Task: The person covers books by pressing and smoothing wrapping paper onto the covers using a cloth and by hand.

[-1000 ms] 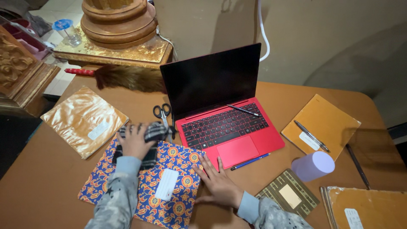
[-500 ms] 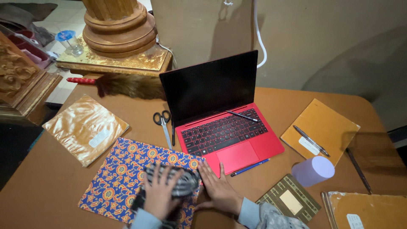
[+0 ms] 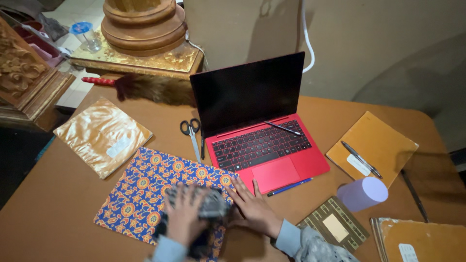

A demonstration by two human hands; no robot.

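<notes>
The left hand [image 3: 183, 216] is pressing down flat, fingers spread, on a black-and-white checked cloth [image 3: 206, 206], not really pinching it, more like palming it. It's blurry, so the exact finger contact is hard to call. The cloth is sitting on the near right part of a book wrapped in blue-and-orange patterned paper [image 3: 145, 187]. The right hand [image 3: 252, 206] is lying open and flat right at that book's right edge, fingers splayed, gripping nothing, fingertips just short of the red laptop [image 3: 264, 145].

Going outward: a pen [image 3: 283, 128] is lying across the laptop's keyboard, a blue pen [image 3: 290, 186] is sitting just in front of it, and scissors [image 3: 192, 133] are lying to its left. Further left there's a book in shiny gold wrapping [image 3: 99, 136] with a pale rectangular label. On the right, an orange-brown notebook [image 3: 374, 140] is carrying a white label and another pen. A lilac cylinder [image 3: 362, 193] is lying near a brown striped book [image 3: 335, 225] with a cream rectangular label in its middle. Another orange book [image 3: 420, 240] with a white label is poking in at the bottom right corner.
</notes>
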